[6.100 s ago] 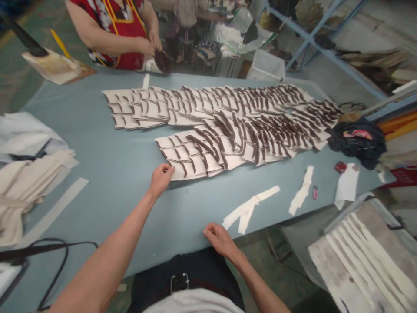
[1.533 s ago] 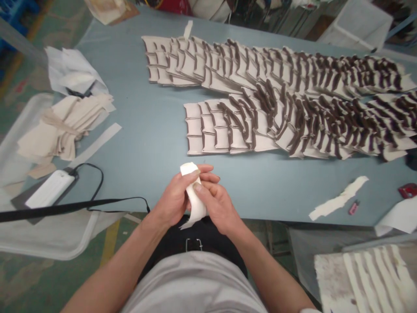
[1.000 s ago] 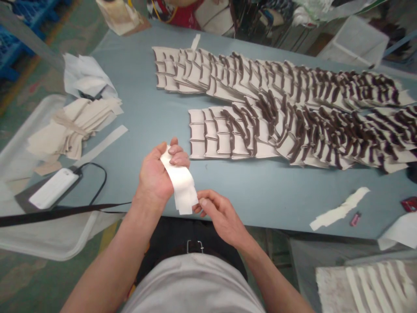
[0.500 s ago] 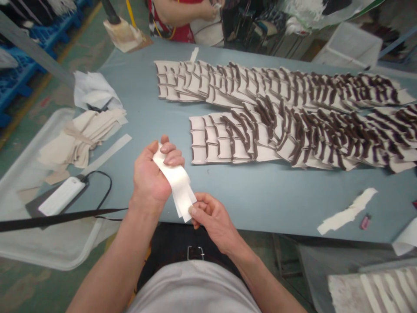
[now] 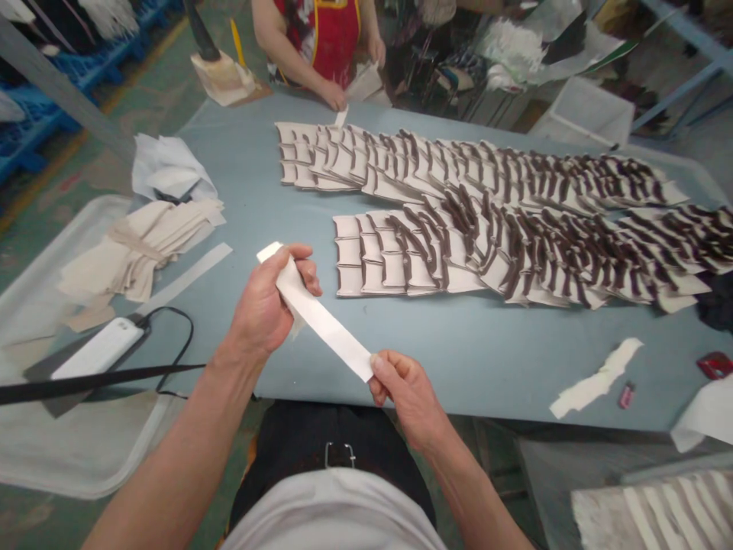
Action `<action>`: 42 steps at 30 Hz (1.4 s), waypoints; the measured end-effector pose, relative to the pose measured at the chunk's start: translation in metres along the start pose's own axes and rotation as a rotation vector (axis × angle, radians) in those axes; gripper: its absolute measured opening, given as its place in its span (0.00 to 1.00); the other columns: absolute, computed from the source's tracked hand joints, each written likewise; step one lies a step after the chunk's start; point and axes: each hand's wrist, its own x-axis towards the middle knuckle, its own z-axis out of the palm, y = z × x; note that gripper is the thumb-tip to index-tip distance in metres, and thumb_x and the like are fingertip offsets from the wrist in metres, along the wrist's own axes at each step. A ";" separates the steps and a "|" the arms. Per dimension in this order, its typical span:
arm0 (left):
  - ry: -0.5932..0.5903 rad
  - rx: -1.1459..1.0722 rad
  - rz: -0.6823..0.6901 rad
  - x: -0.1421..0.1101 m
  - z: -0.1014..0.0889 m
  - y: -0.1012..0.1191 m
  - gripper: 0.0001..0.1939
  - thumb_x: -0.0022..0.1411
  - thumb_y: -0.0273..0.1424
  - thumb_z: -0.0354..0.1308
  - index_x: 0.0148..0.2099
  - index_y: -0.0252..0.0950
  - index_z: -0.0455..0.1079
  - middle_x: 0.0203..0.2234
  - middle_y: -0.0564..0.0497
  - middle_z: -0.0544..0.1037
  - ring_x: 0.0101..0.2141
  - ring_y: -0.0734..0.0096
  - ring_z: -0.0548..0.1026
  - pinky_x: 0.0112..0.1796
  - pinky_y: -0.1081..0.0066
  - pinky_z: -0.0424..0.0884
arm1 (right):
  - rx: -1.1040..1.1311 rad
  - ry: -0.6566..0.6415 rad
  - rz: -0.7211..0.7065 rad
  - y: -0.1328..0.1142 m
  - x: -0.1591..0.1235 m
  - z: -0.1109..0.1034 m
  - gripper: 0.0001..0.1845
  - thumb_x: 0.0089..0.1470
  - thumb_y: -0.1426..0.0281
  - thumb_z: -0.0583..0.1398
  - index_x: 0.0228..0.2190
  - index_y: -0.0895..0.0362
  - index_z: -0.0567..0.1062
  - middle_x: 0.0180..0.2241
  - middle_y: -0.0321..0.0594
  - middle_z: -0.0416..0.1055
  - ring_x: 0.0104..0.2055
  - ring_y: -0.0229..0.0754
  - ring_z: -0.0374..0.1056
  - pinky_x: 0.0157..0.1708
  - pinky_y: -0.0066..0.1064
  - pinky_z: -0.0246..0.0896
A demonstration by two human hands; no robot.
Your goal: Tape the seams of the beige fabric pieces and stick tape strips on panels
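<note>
Strip: left grip curled, right grip pinching.

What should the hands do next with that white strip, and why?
Maybe the left hand should loosen a little so the right hand can draw the white strip out. The right thumb and fingers already pinch its lower end, and it stretches between the hands, with the left hand gripping it higher up.

Soft, diffuse light; edges stretched, seemingly blurred.
</note>
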 end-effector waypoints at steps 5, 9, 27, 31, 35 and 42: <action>0.004 0.017 -0.107 0.003 -0.015 -0.005 0.15 0.58 0.40 0.71 0.39 0.33 0.76 0.24 0.53 0.77 0.25 0.70 0.75 0.29 0.71 0.75 | -0.019 0.087 -0.197 -0.010 -0.012 0.003 0.30 0.58 0.43 0.66 0.21 0.55 0.71 0.22 0.34 0.66 0.26 0.37 0.60 0.31 0.30 0.58; -0.028 0.053 -0.147 -0.002 -0.023 -0.008 0.21 0.52 0.43 0.74 0.38 0.31 0.77 0.24 0.51 0.78 0.24 0.71 0.73 0.26 0.73 0.70 | 0.003 0.163 -0.427 -0.022 -0.023 0.017 0.26 0.60 0.51 0.68 0.20 0.55 0.73 0.38 0.45 0.77 0.42 0.46 0.69 0.41 0.33 0.61; -0.039 0.264 -0.153 0.005 -0.070 -0.012 0.20 0.57 0.47 0.69 0.37 0.33 0.79 0.20 0.57 0.69 0.19 0.76 0.61 0.19 0.75 0.55 | -0.037 0.256 -0.093 -0.013 -0.024 0.066 0.25 0.54 0.49 0.70 0.26 0.54 0.69 0.12 0.28 0.64 0.15 0.32 0.56 0.21 0.25 0.51; -0.052 0.287 -0.174 -0.001 -0.061 -0.030 0.20 0.57 0.48 0.69 0.37 0.33 0.79 0.21 0.56 0.70 0.19 0.76 0.61 0.19 0.74 0.54 | 0.143 0.257 -0.182 -0.021 -0.016 0.053 0.26 0.50 0.51 0.74 0.27 0.53 0.67 0.15 0.25 0.63 0.15 0.29 0.54 0.19 0.23 0.54; -0.041 0.301 -0.189 -0.010 -0.045 -0.052 0.24 0.56 0.52 0.70 0.38 0.34 0.79 0.18 0.58 0.67 0.18 0.76 0.60 0.20 0.75 0.54 | 0.379 0.053 -0.151 -0.049 -0.013 0.025 0.20 0.47 0.59 0.75 0.39 0.52 0.77 0.20 0.22 0.59 0.17 0.27 0.45 0.16 0.20 0.52; -0.139 0.229 -0.242 -0.039 -0.007 -0.080 0.34 0.57 0.65 0.63 0.40 0.36 0.78 0.21 0.57 0.64 0.20 0.76 0.56 0.23 0.72 0.55 | 0.481 -0.411 0.097 -0.096 -0.005 -0.022 0.09 0.50 0.63 0.71 0.32 0.55 0.84 0.17 0.27 0.58 0.19 0.29 0.49 0.16 0.20 0.53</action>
